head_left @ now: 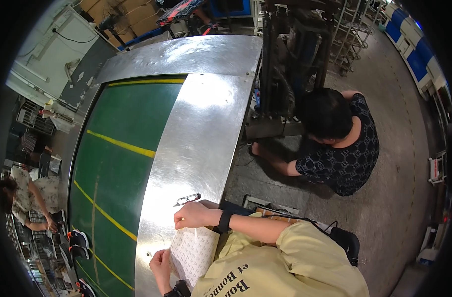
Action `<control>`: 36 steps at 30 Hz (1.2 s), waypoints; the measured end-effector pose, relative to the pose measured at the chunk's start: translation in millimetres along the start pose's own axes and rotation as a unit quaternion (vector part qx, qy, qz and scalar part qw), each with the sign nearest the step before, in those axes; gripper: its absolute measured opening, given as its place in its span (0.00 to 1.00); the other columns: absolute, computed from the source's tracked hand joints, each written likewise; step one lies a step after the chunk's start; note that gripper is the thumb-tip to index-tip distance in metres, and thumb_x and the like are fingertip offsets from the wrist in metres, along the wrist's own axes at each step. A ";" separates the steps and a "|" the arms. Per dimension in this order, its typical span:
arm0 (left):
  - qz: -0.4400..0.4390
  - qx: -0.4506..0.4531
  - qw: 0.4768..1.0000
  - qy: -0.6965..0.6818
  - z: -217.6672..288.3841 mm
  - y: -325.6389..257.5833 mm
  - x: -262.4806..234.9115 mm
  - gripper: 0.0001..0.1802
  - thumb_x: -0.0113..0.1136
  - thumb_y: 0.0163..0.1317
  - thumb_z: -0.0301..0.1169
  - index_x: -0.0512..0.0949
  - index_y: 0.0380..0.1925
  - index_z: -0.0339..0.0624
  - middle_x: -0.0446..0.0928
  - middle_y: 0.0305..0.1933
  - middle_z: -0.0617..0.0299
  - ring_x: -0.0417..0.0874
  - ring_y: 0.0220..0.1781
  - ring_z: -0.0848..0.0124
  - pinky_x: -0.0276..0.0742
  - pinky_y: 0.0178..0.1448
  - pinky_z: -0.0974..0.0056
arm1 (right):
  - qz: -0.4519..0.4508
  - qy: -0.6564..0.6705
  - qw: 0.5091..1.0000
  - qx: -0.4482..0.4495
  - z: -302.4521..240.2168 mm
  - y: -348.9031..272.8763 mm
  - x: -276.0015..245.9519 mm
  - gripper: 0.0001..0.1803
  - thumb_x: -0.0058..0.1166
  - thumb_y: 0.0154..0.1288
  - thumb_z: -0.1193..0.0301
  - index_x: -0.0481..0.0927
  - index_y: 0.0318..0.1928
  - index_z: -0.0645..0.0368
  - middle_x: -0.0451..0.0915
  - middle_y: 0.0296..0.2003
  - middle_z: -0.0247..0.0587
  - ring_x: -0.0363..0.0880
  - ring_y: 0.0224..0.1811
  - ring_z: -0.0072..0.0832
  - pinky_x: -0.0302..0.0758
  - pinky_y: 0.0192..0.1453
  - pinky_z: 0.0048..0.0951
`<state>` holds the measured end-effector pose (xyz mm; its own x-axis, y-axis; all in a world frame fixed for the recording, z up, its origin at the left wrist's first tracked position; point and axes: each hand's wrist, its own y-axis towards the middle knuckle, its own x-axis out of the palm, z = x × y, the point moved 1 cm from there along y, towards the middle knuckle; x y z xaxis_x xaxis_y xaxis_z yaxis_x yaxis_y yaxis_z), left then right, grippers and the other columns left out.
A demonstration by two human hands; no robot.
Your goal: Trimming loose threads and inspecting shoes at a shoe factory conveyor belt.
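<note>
A whitish sheet with small repeated printed marks (192, 252) lies near the table edge, against my body in the yellow shirt. My left hand (160, 267) is closed on its left edge, fingertips pinched together. My right hand (195, 216) is closed at its far edge, fingers bent down onto it, and a narrow pale strip (196, 233) shows just below these fingers. A small knife-like tool with a dark and silver handle (188, 199) rests on the metal surface just beyond my right hand, untouched.
The shiny metal table (196, 133) borders a green conveyor belt (122, 119) with yellow lines. Black shoes (78, 242) sit at its far-left edge. A person in a dark patterned shirt (344, 143) crouches on the right beside a machine (305, 44). Another person (30, 195) works at far left.
</note>
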<state>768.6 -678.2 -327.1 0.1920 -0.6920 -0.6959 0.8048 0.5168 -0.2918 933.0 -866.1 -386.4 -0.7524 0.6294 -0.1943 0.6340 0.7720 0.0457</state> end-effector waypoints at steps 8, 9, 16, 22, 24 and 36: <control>-0.016 -0.050 0.995 -0.086 -4.2 -9.6 -7.1 0.09 0.60 0.59 0.30 0.76 0.30 0.33 0.71 0.20 0.70 0.64 0.18 0.85 0.56 0.19 0.77 | -0.012 -0.008 1.000 0.009 -0.2 -1.0 -0.9 0.13 0.58 0.51 0.59 0.81 0.27 0.56 0.81 0.26 0.41 0.80 0.31 0.36 0.72 0.38 0.36; -0.016 -0.047 0.994 -0.094 -4.7 -9.5 -6.5 0.09 0.60 0.59 0.30 0.76 0.30 0.34 0.71 0.20 0.71 0.64 0.18 0.85 0.55 0.20 0.78 | -0.011 -0.006 1.000 0.010 -0.5 -1.4 -1.2 0.13 0.58 0.51 0.59 0.81 0.27 0.55 0.81 0.26 0.41 0.80 0.31 0.36 0.72 0.38 0.36; 0.020 -0.014 0.978 -0.208 -3.2 -12.2 -4.1 0.06 0.62 0.56 0.27 0.75 0.29 0.38 0.73 0.25 0.71 0.66 0.24 0.85 0.59 0.27 0.79 | -0.010 -0.017 1.000 0.022 0.1 0.1 -3.0 0.13 0.57 0.51 0.58 0.81 0.28 0.55 0.81 0.26 0.40 0.80 0.32 0.35 0.73 0.38 0.36; 0.067 -0.057 0.971 -0.220 -13.1 -11.6 -10.1 0.06 0.63 0.55 0.27 0.75 0.27 0.40 0.72 0.25 0.71 0.65 0.24 0.84 0.58 0.28 0.79 | -0.009 -0.034 0.999 0.034 -2.1 0.7 -5.1 0.14 0.56 0.52 0.57 0.81 0.29 0.55 0.81 0.27 0.39 0.80 0.32 0.35 0.73 0.39 0.35; 0.069 -0.064 0.970 -0.224 -14.3 -9.9 -8.5 0.06 0.63 0.55 0.27 0.75 0.27 0.40 0.72 0.24 0.72 0.65 0.23 0.84 0.58 0.27 0.79 | -0.011 -0.037 0.999 0.038 -3.5 0.0 -6.2 0.14 0.56 0.52 0.57 0.81 0.29 0.54 0.81 0.27 0.39 0.80 0.32 0.35 0.73 0.39 0.36; 0.017 -0.088 0.975 -0.201 -44.9 3.8 12.4 0.07 0.61 0.58 0.27 0.75 0.29 0.35 0.76 0.25 0.67 0.71 0.25 0.83 0.66 0.29 0.78 | -0.006 -0.057 0.998 0.017 3.6 2.0 -1.7 0.13 0.57 0.51 0.57 0.81 0.27 0.53 0.81 0.25 0.38 0.80 0.30 0.35 0.73 0.38 0.36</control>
<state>748.9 -662.2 -366.3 0.4501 -0.7969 -0.4030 0.6923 0.5964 -0.4061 936.2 -866.0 -389.5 -0.7358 0.6049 -0.3044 0.6327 0.7743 0.0093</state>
